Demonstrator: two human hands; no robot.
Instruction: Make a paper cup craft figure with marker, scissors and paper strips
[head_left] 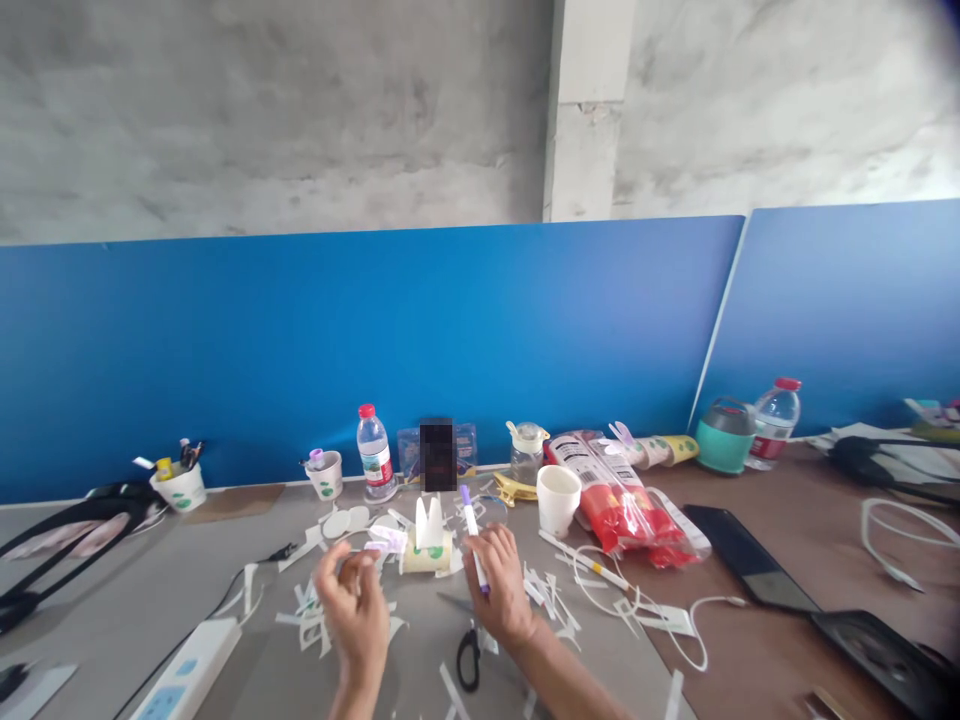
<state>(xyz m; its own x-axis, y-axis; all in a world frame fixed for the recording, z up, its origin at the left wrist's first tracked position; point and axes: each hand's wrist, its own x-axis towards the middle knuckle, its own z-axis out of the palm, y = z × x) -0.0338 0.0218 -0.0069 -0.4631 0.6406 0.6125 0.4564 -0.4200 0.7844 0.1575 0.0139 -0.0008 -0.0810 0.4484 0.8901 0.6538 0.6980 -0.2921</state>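
Note:
Between my hands, a paper cup with green marks [427,553] lies on its side on the grey table, with two white pointed paper pieces [429,522] standing up from it. My right hand [501,585] is closed around a white and purple marker [470,515], held upright at a tilt just right of the cup. To the cup's left, my left hand [354,600] is raised with its fingers curled and apart, and nothing shows in it. Black-handled scissors [468,658] lie below the cup, their blades partly hidden by my right hand.
Paper scraps [551,600] litter the table around both hands. A bottle [375,455], a white cup [559,500], a glass jar [526,455] and red packages [619,495] stand or lie behind. A power strip [187,672] is at the lower left; a white cable [701,640] lies at right.

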